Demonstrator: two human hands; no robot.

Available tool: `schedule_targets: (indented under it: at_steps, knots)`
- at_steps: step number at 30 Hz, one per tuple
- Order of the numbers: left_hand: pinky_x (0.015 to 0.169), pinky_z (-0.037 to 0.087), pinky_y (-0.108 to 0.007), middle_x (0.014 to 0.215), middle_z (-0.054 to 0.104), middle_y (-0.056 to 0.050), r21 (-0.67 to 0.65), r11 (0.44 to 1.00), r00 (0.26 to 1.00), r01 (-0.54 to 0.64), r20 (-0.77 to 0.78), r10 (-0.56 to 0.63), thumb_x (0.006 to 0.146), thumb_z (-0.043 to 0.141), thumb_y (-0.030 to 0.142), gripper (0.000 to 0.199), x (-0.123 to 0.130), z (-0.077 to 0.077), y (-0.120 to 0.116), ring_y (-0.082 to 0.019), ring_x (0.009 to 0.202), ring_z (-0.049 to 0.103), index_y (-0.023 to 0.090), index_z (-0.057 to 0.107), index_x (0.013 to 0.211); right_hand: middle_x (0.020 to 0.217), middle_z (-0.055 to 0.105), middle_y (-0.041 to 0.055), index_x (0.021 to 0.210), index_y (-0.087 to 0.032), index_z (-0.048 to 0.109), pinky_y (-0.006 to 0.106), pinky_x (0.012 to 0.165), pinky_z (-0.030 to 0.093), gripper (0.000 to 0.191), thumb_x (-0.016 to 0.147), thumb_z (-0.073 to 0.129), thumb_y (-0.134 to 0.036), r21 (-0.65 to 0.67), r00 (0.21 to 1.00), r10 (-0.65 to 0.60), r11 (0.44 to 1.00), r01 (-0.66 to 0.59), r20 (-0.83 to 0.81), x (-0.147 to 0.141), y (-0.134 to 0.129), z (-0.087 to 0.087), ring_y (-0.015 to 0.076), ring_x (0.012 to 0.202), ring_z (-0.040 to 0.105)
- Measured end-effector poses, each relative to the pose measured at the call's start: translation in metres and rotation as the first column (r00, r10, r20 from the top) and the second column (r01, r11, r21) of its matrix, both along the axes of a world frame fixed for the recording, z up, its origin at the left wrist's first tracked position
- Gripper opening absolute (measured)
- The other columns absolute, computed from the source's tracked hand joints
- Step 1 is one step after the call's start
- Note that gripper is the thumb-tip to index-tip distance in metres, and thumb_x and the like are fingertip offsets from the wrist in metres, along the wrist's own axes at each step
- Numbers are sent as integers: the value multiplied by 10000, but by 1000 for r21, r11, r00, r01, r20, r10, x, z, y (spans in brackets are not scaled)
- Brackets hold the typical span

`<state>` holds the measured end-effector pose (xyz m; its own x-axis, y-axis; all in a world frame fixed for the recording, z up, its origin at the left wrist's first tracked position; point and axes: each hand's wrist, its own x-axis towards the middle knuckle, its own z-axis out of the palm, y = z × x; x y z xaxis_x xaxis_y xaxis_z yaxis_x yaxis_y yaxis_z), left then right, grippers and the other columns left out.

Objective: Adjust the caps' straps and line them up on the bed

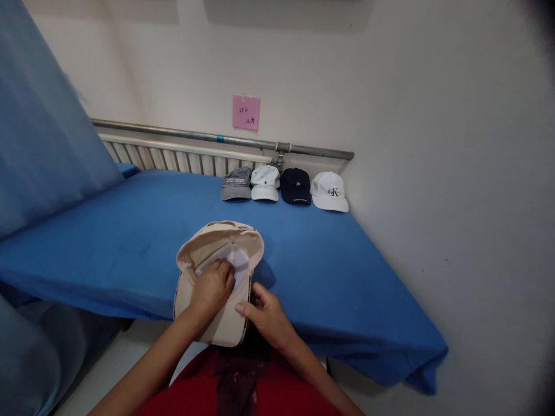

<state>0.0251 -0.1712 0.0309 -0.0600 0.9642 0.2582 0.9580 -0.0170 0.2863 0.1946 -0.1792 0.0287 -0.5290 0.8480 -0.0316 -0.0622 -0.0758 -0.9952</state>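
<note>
A beige cap (217, 242) lies upside down at the near edge of the blue-covered table (130, 242), its brim pointing toward me. My left hand (212, 289) reaches into the cap's hollow, fingers pressing white paper stuffing (240, 263) inside. My right hand (266, 315) grips the brim's right edge with the thumb on top. Both forearms come up from the bottom of the view over my red shirt.
Several caps sit in a row at the table's far edge by the wall: grey (236, 184), white (265, 183), dark navy (295, 186), white with lettering (330, 192). A radiator and pipe (217, 140) run behind. A pink note (245, 112) is on the wall. Blue fabric (43, 127) hangs left.
</note>
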Motion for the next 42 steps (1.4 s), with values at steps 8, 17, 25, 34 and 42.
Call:
schedule_targets:
  at_steps: [8,17,25,34,42]
  knots:
    - [796,474,-356,1026,693,-145,9,1000,1000,-8,0,8,956,407,193,270,0,-2,1,-266,935,660,126,635,1084,833,645,-5,861,-204,597,296,718,448,270,705,725,-384,28,1000,-6,1000,6,9,0,0,2,164,777,569]
    - [824,490,-377,1100,702,-165,9,1000,1000,-8,-5,8,966,408,198,370,1,-2,1,-283,975,672,84,560,1284,817,625,-9,859,-194,590,283,702,437,295,698,729,-398,22,1000,-1,1000,1,10,0,1,-1,154,760,549]
    - [837,490,-381,1064,700,-161,20,1000,1000,4,-12,-4,951,430,189,322,0,-2,1,-289,978,659,94,612,1198,813,623,-13,854,-199,584,282,698,439,297,697,738,-399,4,1000,9,1000,-8,-29,-1,-1,0,153,760,555]
    - [828,476,-356,1051,698,-141,28,1000,1000,8,-9,-8,944,434,184,297,-1,-3,1,-265,963,657,124,614,1173,843,642,0,872,-194,596,292,711,449,291,702,731,-388,27,1000,9,1000,-8,-23,-1,1,-3,160,774,566]
    - [782,462,-349,993,691,-124,17,1000,1000,9,-4,-9,939,433,165,231,1,0,-1,-258,900,650,145,644,1030,838,637,-6,872,-197,603,287,713,446,284,703,728,-388,45,1000,8,999,-7,-17,-1,0,-2,158,777,560]
